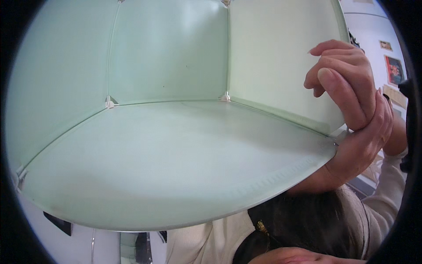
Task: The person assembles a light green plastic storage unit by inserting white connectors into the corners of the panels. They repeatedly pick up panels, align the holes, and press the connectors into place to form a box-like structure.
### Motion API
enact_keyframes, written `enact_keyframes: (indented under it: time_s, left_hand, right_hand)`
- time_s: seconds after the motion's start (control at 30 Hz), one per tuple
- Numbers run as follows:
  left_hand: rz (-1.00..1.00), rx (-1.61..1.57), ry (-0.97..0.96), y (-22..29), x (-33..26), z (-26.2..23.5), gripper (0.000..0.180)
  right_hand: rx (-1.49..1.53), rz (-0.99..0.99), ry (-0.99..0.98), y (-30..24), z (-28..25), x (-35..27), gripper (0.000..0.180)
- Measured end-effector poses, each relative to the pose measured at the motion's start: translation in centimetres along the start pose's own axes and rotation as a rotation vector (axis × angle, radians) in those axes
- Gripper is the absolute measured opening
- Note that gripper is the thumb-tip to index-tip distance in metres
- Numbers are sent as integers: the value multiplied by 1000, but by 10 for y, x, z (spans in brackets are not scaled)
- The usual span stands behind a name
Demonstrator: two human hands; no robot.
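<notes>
A box-like unit of pale green, translucent panels fills most of the view, its bottom panel (176,149) curved at the near edge by the lens. Small corner connectors (225,97) join the panels where they meet. My right hand (349,83) is curled in front of the right side panel (285,61), thumb against the bent fingers; whatever may be inside them is hidden. Below it, my left hand (367,138) wraps the near right corner from outside, its fingers pressed together beside my right wrist. The left thumb is out of sight.
Another connector (110,102) marks the back left corner, beside the left side panel (61,70). Framed pictures (394,70) hang on a white wall at the far right. A cream sleeve (387,180) shows at lower right.
</notes>
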State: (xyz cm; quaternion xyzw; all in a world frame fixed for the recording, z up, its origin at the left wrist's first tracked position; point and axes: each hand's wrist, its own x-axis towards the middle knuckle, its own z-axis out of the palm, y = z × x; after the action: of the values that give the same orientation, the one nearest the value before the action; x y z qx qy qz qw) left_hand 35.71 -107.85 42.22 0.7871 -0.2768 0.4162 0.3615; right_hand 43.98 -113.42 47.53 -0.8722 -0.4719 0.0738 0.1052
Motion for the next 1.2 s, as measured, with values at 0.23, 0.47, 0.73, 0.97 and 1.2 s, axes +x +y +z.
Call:
enact_keyframes:
  time_s: [0.23, 0.47, 0.73, 0.97, 1.2]
  left_hand:
    - [42, -53, 20, -2, 1, -2, 38]
    - [103, -105, 96, 3, 7, 2, 31]
    - [230, -226, 173, -14, 13, -21, 26]
    - [165, -131, -180, -32, 8, -29, 17]
    - [-2, 116, -77, -17, 4, 13, 11]
  right_hand:
    - [101, 18, -130, 4, -16, -5, 21]
    - [-37, 145, 345, -16, -14, -10, 32]
    - [-67, 554, 441, -64, -70, -124, 28]
    - [-58, 751, 726, -107, 11, -303, 21]
    - [223, 1125, 978, -80, 115, -435, 19]
